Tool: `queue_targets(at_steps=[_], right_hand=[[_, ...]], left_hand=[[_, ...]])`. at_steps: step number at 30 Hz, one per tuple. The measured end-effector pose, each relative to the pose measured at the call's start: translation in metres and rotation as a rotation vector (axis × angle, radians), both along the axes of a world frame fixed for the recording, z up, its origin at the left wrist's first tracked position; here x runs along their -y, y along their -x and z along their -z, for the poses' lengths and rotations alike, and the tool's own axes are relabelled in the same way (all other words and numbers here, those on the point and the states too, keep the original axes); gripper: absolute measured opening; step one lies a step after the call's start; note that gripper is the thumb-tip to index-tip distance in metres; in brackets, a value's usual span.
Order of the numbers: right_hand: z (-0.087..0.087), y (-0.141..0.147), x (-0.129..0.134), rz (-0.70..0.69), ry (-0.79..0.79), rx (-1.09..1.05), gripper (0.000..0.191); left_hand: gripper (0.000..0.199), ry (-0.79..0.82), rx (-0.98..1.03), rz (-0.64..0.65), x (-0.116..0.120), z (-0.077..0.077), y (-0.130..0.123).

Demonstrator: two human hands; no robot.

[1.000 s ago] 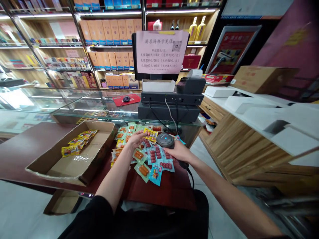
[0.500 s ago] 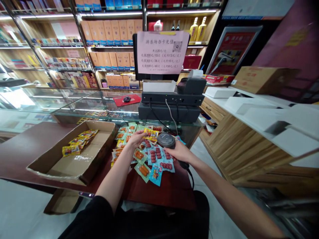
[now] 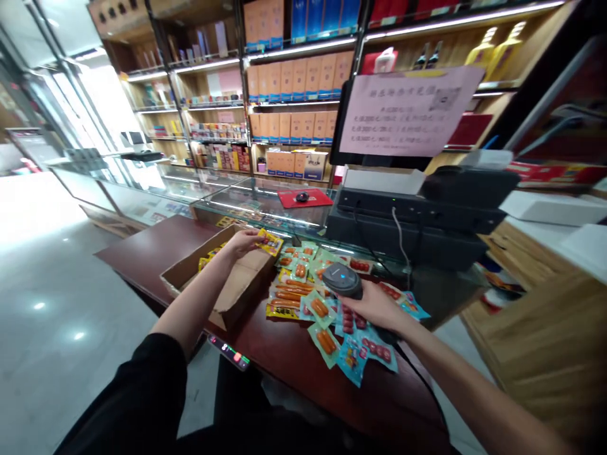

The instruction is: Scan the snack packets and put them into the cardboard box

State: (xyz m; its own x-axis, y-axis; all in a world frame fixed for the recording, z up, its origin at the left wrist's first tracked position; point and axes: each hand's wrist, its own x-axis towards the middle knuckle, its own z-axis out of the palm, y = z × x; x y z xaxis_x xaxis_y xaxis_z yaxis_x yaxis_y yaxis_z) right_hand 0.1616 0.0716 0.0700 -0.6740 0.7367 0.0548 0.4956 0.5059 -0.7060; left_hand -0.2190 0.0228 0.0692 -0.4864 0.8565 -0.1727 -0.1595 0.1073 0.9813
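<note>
My left hand (image 3: 243,243) pinches a yellow snack packet (image 3: 271,242) above the right rim of a shallow cardboard box (image 3: 244,287). More yellow packets (image 3: 205,260) lie inside that box, partly hidden by my left forearm. My right hand (image 3: 374,306) grips a dark barcode scanner (image 3: 342,280), its head over a pile of packaged sausages. In the pile are green-edged packets of orange sausages (image 3: 326,341), blue packets of dark red sausages (image 3: 377,352) and long sausages in clear wrap (image 3: 294,294). A blue printed packet (image 3: 351,359) lies nearest me.
Behind the pile stands a black cash register unit (image 3: 417,208) with a pink paper sign (image 3: 408,114) on its screen. A glass counter (image 3: 260,196) holds a mouse on a red mat (image 3: 308,199). A phone (image 3: 228,352) sits at the table's (image 3: 165,243) front edge.
My left hand has carried the yellow packet leftward from the pile to the box's edge. The scanner stays in my right hand over the pile. The view has turned left.
</note>
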Motion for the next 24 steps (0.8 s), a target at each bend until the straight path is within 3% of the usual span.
queue_targets(at_steps=[5, 10, 16, 20, 24], right_hand=[[0.006, 0.038, 0.002, -0.060, 0.001, -0.009, 0.036], [0.007, 0.074, 0.010, -0.147, -0.014, 0.003, 0.033], [0.012, 0.095, 0.016, -0.158, -0.019, 0.021, 0.029], [0.010, 0.093, 0.014, -0.197, -0.006, 0.021, 0.033], [0.000, 0.081, 0.012, -0.152, -0.024, 0.009, 0.036]], left_hand=[[0.019, 0.210, -0.228, -0.274, 0.044, 0.016, 0.086], [0.025, 0.334, -0.434, -0.406, 0.074, 0.038, 0.128], [0.022, 0.373, -0.770, -0.445, 0.084, 0.044, 0.134], [0.028, 0.468, -1.200, -0.386, 0.085, 0.032, 0.126], [0.029, 0.470, -1.312, -0.343, 0.076, 0.019, 0.107]])
